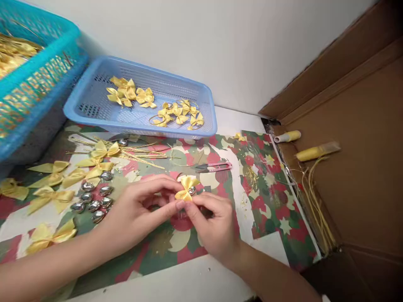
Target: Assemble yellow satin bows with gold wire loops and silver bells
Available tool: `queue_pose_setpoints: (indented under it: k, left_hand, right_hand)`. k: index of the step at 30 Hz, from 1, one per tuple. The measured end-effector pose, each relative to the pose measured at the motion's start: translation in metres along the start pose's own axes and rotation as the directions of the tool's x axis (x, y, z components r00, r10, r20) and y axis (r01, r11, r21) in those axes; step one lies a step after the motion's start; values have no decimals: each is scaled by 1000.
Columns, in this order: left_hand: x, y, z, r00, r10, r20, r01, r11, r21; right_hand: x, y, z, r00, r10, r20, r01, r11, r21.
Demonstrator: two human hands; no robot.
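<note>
On the desk (151,282), silver beads (94,206) lay at nine o'clock, a blue basket (126,127) at eleven; the left hand's grip (135,212) pinched a yellow bow (188,187) — the dial's centre — as did the right hand's grip (217,222); pink scissors (212,167) lay at one.

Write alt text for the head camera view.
A person's left hand and right hand pinch a yellow bow beside a shiny silver bead, over a patterned tabletop. Loose bows, more beads and gold cords lie to the left; pink-handled snips and a light blue basket of bows are beyond.
</note>
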State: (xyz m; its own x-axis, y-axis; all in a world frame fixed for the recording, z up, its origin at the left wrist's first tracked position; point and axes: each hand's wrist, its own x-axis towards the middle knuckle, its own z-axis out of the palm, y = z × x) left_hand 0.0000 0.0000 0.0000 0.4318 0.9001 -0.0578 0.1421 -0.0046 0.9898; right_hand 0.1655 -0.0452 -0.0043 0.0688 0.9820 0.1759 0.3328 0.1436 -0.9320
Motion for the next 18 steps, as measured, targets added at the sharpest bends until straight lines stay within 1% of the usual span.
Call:
queue_pose_setpoints:
  k: [2, 5, 7, 9, 10, 12, 15, 18]
  left_hand:
    - [4, 0, -1, 999, -41, 17, 42, 998, -43]
    - [8, 1, -2, 996, -91, 22, 93, 992, -88]
    - [8, 2, -2, 994, -112, 9, 113, 988, -101]
    - [8, 4, -2, 992, -126, -1, 126, 986, -106]
    - [7, 4, -1, 992, -129, 2, 129, 985, -112]
    - [6, 4, -1, 991, -131, 25, 133, 981, -138]
    - [5, 3, 0, 987, -144, 66, 154, 973, -173]
    - [5, -1, -1, 980, -183, 80, 194, 968, -159]
  right_hand:
    - [2, -1, -2, 995, -33, 98, 31, 999, 21]
    - [5, -2, -6, 985, -65, 160, 57, 997, 56]
    - [7, -4, -10, 992, -51, 118, 43, 996, 75]
    - [9, -4, -13, 999, 9, 47, -13, 995, 97]
    - [10, -5, -14, 998, 39, 39, -43, 993, 111]
    - [11, -5, -14, 994, 78, 79, -88, 987, 136]
    - [12, -5, -12, 983, 100, 151, -122, 982, 144]
    - [11, -6, -10, 979, 127, 158, -149, 979, 141]
